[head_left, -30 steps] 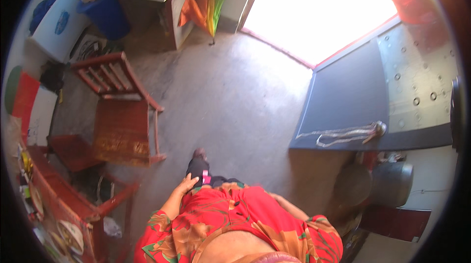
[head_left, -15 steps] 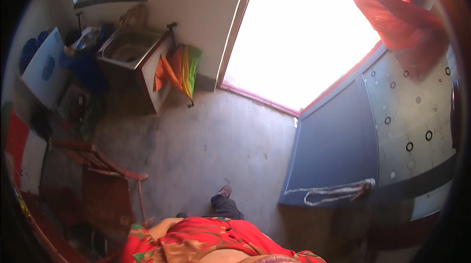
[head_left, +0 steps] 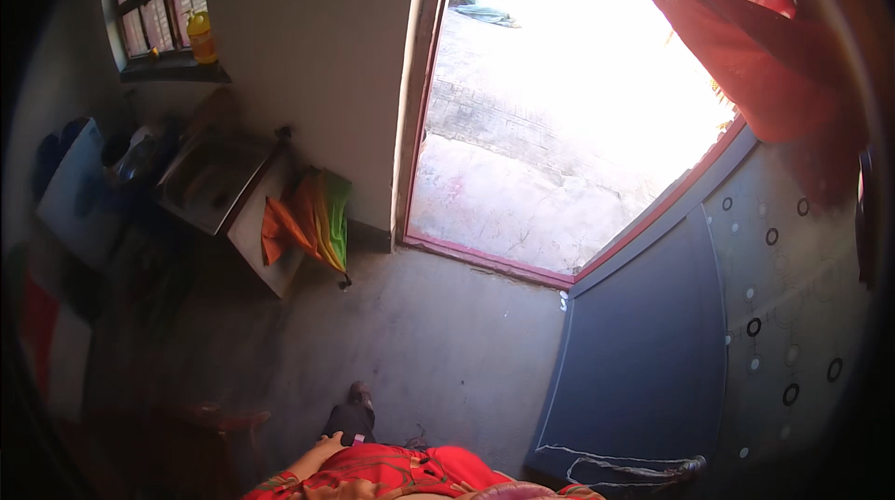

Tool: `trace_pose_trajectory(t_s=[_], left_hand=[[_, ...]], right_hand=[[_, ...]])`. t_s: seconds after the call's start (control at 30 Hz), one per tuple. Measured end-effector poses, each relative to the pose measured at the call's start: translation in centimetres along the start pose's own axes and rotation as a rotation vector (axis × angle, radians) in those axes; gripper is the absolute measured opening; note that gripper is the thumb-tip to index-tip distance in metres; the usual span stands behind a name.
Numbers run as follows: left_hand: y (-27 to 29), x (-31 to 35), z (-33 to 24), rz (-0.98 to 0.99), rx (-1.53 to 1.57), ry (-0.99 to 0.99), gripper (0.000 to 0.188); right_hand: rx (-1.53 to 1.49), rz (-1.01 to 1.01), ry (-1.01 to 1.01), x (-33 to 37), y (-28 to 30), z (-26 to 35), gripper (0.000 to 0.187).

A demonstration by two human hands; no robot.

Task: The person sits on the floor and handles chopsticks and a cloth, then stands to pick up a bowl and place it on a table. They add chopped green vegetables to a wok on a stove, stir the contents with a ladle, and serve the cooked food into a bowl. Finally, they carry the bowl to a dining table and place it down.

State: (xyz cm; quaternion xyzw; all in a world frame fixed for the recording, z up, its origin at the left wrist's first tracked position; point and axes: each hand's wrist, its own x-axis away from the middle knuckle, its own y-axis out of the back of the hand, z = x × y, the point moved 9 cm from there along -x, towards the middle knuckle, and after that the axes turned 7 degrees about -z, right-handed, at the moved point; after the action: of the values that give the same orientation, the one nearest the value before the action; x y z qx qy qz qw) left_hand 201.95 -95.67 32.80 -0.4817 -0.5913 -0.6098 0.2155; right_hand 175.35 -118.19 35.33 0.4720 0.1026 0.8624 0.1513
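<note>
My left hand (head_left: 328,445) shows low in the view, beside my dark trouser leg (head_left: 349,420) and the red patterned garment (head_left: 401,470) I wear. Its fingers look curled; what they hold, if anything, is too small to name. Just beside the fingertips is a small pale pinkish spot (head_left: 358,439). No part of my right hand comes into view. One shoe (head_left: 360,394) is out in front on the grey floor.
Ahead is an open doorway (head_left: 489,269) to bright paved ground. Its blue-grey door (head_left: 643,342), with a looped chain (head_left: 643,470), stands at right under a red curtain (head_left: 746,53). A sink (head_left: 213,185), a folded orange-green umbrella (head_left: 312,225) and a dim wooden chair (head_left: 224,421) are at left.
My view has tilted up and the room sits lower in it. The ground outside now shows detail. The other foot is forward, and my left hand has come into clearer sight.
</note>
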Motion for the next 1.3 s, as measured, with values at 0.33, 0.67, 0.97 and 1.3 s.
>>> trace_pose_trajectory(t_s=[0.33,0.67,0.97,1.3], left_hand=[[8.1,-11.4,-13.5,0.299,-0.283,-0.269,0.063],[17.9,-8.9,-23.8,0.178,-0.43,-0.413,0.045],[34.4,-1.6,-42.8,-0.502,0.133,-0.7,0.039],[50.8,3.7,-60.1,-1.114,0.205,-1.132,0.035]], right_hand=[[-0.086,-0.19,-0.137,-5.7,12.1,7.1,0.042],[-0.001,-0.074,-0.113,-6.3,21.2,5.1,0.045],[-0.089,-0.109,0.014,-17.1,25.3,-4.0,0.042],[-0.043,-0.162,-0.122,-15.8,35.3,4.1,0.042]])
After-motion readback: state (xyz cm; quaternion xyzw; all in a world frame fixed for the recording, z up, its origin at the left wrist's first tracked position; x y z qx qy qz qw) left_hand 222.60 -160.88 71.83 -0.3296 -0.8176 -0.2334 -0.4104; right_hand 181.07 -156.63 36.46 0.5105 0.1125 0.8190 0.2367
